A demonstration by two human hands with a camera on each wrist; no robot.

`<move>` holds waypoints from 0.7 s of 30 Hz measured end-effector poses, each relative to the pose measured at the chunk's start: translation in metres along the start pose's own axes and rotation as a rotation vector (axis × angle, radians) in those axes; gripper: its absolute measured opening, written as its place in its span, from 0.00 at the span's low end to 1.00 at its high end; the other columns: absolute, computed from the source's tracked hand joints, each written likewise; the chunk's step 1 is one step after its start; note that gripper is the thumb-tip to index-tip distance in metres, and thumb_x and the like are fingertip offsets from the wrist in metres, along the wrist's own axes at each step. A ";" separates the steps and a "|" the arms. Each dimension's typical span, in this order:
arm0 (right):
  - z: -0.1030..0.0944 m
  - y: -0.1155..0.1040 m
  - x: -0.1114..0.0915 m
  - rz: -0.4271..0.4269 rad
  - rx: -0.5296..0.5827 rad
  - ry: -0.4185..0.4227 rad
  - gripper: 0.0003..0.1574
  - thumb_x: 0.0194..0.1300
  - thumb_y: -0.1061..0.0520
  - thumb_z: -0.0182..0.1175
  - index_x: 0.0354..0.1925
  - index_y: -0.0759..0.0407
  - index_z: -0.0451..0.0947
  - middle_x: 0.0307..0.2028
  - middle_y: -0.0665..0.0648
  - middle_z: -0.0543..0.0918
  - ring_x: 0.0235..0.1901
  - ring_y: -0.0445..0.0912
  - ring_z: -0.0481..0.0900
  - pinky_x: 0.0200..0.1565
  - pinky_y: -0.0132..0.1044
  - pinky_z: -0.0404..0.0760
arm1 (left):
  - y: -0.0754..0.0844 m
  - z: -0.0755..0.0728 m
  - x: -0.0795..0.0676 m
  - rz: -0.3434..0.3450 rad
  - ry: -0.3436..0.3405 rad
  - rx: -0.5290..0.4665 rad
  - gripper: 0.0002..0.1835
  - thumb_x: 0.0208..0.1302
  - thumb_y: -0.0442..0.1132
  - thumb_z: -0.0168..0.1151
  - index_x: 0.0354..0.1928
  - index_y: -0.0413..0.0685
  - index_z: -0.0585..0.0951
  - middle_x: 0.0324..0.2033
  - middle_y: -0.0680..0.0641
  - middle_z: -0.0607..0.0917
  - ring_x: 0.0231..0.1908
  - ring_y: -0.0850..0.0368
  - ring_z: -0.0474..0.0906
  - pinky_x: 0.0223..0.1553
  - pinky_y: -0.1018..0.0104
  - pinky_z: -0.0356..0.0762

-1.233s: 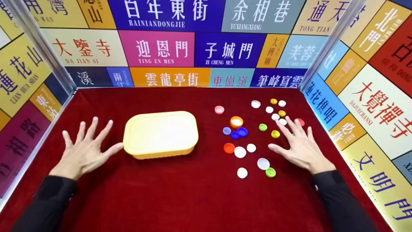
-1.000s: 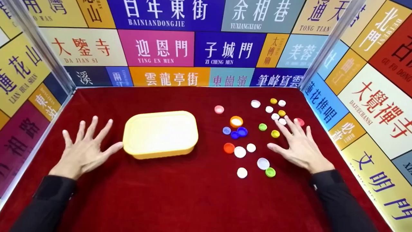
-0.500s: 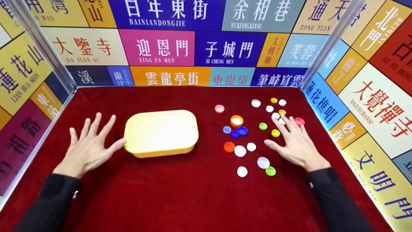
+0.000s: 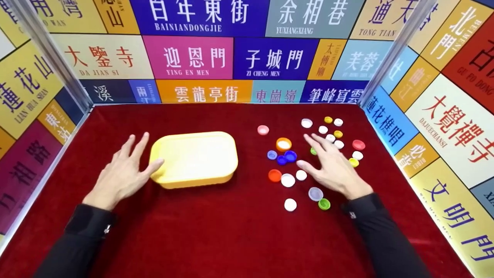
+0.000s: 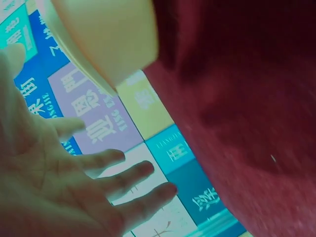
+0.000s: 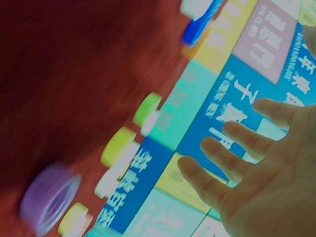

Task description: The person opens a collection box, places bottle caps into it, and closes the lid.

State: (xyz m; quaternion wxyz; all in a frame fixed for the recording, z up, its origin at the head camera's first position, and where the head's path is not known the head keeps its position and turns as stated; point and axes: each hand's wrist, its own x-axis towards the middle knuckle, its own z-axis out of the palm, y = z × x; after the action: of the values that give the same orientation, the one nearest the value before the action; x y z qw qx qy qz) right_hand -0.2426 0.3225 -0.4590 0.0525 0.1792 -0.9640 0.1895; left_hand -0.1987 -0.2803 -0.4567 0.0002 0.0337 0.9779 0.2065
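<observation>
A pale yellow rounded plastic box (image 4: pixel 195 158) sits left of centre on the red cloth. Beside its left end is my left hand (image 4: pixel 121 172), fingers spread, its thumb overlapping the box's edge in the head view. In the left wrist view the box (image 5: pixel 108 42) shows above the outstretched fingers. My right hand (image 4: pixel 335 168) hovers over the scattered bottle caps, fingers extended and holding nothing; it partly covers a green cap (image 4: pixel 313 151). Near its thumb lie a white cap (image 4: pixel 301 175) and a blue cap (image 4: pixel 290 156). The right wrist view has a purple cap (image 6: pixel 49 197) low in front.
Several more caps lie on the right half, among them an orange one (image 4: pixel 283 144), a red one (image 4: pixel 274 175), a pink one (image 4: pixel 263 130) and a light green one (image 4: pixel 324 204). Panels with printed signs (image 4: pixel 193 58) enclose the red cloth (image 4: pixel 216 235) at the back and sides.
Both hands have moved inward: the left to the right towards the box, the right to the left over the caps, uncovering white and yellow caps behind it. Box and caps stay put.
</observation>
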 end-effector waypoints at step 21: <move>0.039 -0.106 0.052 -0.133 0.271 -0.009 0.49 0.84 0.38 0.70 0.89 0.57 0.70 0.78 0.68 0.81 0.72 0.63 0.83 0.78 0.60 0.82 | 0.044 0.006 0.011 -0.132 -0.016 -0.102 0.57 0.85 0.75 0.51 0.98 0.50 0.43 0.83 0.18 0.64 0.67 0.17 0.78 0.73 0.18 0.76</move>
State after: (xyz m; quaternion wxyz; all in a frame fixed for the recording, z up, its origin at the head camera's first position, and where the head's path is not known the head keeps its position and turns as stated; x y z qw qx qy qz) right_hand -0.2532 0.1993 -0.4493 0.0358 0.2489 -0.9158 0.3133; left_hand -0.2066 -0.2373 -0.4444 0.0234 -0.0290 0.9661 0.2555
